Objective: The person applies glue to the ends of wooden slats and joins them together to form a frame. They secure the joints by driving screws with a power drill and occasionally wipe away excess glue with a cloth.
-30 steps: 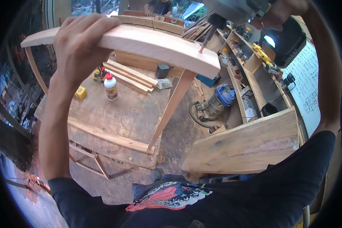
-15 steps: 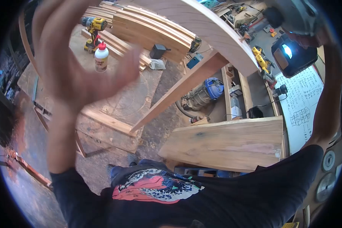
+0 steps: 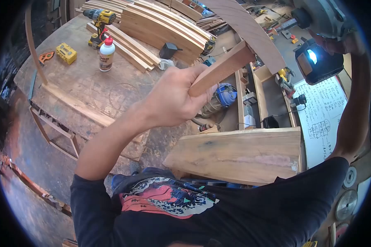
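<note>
My left hand (image 3: 175, 96) is closed around a narrow wooden bar (image 3: 224, 68), near its lower end. The bar's far end meets a broad wooden board (image 3: 251, 29) with a curved edge, held up at the top of the view. At the upper right, my right hand (image 3: 352, 43) is wrapped around the handle of a grey and black cordless power tool (image 3: 319, 61) with a lit lamp on its base. The tool's working tip is not visible, and its exact kind cannot be told. Part of the right hand is hidden behind the tool.
A glue bottle (image 3: 106, 55), a yellow drill (image 3: 99, 26), a yellow case (image 3: 66, 53) and stacked planks (image 3: 160, 31) lie on the workbench (image 3: 82, 88). A wide slab (image 3: 239, 154) is in front of me. Beyond it stand a blue-topped vacuum (image 3: 224, 96) and a whiteboard (image 3: 317, 119) with writing.
My left hand was raised with spread fingers at the left; it has moved right and closed on the wooden bar. My right hand with the power tool has stayed nearly in place.
</note>
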Demonstrator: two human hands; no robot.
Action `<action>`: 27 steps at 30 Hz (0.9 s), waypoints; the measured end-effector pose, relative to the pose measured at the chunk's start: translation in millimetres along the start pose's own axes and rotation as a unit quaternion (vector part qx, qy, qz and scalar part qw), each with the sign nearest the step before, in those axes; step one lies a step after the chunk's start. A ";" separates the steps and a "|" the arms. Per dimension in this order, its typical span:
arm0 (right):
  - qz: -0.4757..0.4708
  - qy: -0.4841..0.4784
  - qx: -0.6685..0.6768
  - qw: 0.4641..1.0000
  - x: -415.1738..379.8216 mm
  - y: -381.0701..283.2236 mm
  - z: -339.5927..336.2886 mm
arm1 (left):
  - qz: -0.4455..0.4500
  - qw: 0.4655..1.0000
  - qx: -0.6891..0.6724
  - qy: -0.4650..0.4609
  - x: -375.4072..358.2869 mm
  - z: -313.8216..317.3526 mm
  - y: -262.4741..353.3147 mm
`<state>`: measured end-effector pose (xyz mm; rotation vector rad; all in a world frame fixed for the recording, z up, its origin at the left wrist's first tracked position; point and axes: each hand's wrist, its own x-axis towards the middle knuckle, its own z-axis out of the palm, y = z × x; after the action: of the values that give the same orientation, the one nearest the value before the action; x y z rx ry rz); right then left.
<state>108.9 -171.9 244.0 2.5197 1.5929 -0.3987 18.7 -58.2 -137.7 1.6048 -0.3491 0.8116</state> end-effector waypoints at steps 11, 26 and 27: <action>-0.001 0.008 -0.004 1.000 -2.3 0.1 -0.2 | -0.008 1.000 0.026 0.003 3.3 -1.1 1.2; -0.012 0.001 -0.015 1.000 -1.9 4.0 0.1 | 0.017 0.999 0.039 0.030 3.8 4.1 -0.4; -0.010 -0.001 -0.016 1.000 0.3 3.5 1.9 | 0.036 0.998 0.046 0.031 2.4 5.1 -1.4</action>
<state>111.9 -173.6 242.1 2.4797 1.6126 -0.3755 22.9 -62.2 -137.2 1.6570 -0.3308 0.9426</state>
